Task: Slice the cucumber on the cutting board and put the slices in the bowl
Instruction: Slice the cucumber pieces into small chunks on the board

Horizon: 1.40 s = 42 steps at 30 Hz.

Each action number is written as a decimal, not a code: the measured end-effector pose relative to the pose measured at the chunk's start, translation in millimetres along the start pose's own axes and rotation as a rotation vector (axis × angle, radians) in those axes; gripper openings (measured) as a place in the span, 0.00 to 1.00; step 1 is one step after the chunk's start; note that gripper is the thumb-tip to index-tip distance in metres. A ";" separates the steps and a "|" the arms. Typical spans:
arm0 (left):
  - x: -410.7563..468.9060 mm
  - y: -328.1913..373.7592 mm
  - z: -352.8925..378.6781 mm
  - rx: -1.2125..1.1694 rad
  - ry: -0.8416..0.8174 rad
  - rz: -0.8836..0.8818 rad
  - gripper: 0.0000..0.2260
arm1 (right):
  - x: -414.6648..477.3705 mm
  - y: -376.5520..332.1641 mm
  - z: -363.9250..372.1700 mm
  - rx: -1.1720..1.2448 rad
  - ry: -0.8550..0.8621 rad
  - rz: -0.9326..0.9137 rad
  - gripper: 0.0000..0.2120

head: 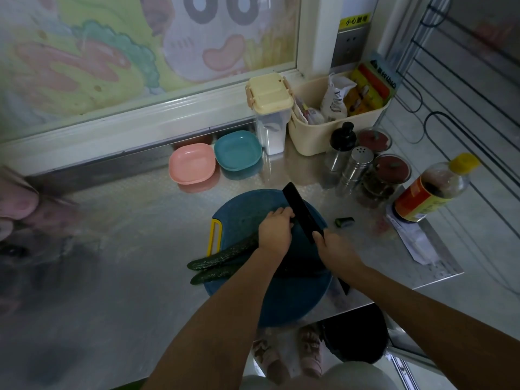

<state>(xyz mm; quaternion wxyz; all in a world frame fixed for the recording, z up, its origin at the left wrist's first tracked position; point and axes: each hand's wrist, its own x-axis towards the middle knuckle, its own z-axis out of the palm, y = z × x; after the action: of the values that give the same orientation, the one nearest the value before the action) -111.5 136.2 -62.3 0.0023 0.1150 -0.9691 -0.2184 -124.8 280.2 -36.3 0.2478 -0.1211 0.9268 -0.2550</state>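
L hand (275,230) is reaching fwd, wrist straight, fingers curled down, holding the cucumber (222,256) on the cutting board (292,299). R hand (334,249) is gripping the handle of the knife (302,212). The blade is standing across the cucumber, touching the L knuckles.

Cucumber long axis is running lower-L to upper-R, L tip overhanging the board rim by the yellow handle (213,237). A 2nd piece (213,275) is lying just nearer.

Table (126,249) is extending wide to L. Pink bowl (192,163) & teal bowl (237,150) are sitting behind, apart from the board. A cut stub (344,221) is lying R of the board, w/ jars (385,175) beyond. The board's near rim is reaching the table's near edge.
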 end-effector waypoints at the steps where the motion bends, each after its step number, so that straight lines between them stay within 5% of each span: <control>1: 0.2 -0.3 0.4 -0.003 0.003 -0.001 0.09 | -0.1 -0.2 -0.4 -0.012 0.000 -0.004 0.14; 14: 0.5 -1.0 0.3 -0.057 0.015 0.000 0.09 | 9.9 -0.6 12.1 -0.167 0.083 -0.053 0.16; 42: -4.3 -2.6 2.2 -0.037 0.014 0.010 0.10 | -1.0 1.6 2.0 0.043 0.011 0.027 0.15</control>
<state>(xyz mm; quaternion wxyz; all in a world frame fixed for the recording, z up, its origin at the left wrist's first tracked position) -106.9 135.9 -65.2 0.0121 0.1117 -0.9653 -0.2356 -123.1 281.1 -38.2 0.2488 -0.1018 0.9239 -0.2723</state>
